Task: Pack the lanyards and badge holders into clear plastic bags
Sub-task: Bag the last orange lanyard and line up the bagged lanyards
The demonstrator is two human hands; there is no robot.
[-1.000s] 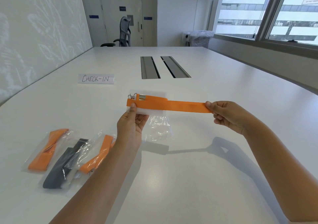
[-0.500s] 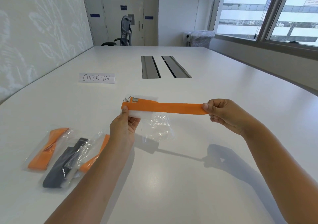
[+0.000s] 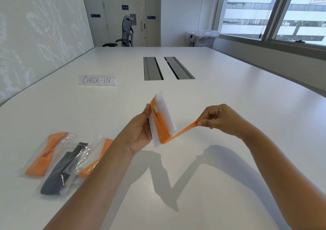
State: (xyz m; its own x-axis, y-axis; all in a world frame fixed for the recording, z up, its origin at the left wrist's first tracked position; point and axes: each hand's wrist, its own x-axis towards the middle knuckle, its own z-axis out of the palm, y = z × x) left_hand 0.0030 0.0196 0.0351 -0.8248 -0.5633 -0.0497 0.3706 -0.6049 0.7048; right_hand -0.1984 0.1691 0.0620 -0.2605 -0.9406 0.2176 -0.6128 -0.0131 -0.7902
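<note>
Above the white table [image 3: 220,92], my left hand [image 3: 139,130] grips a translucent white badge holder [image 3: 165,113] turned upright, together with the clip end of an orange lanyard [image 3: 161,123] lying against it. The lanyard bends round the holder's lower edge and runs right to my right hand [image 3: 217,118], which pinches its far end. The clear bag seen under the holder earlier is hidden from view.
Three filled clear bags lie at the left: an orange lanyard bag [image 3: 46,153], a dark grey lanyard bag [image 3: 63,171] and another orange lanyard bag [image 3: 95,161] partly behind my left forearm. A CHECK-IN paper sign [image 3: 97,80] and two cable slots [image 3: 168,68] lie farther back.
My left hand has turned the badge holder from flat to upright. The lanyard, stretched straight before, now folds round the holder's lower edge, and my right hand has moved nearer.
</note>
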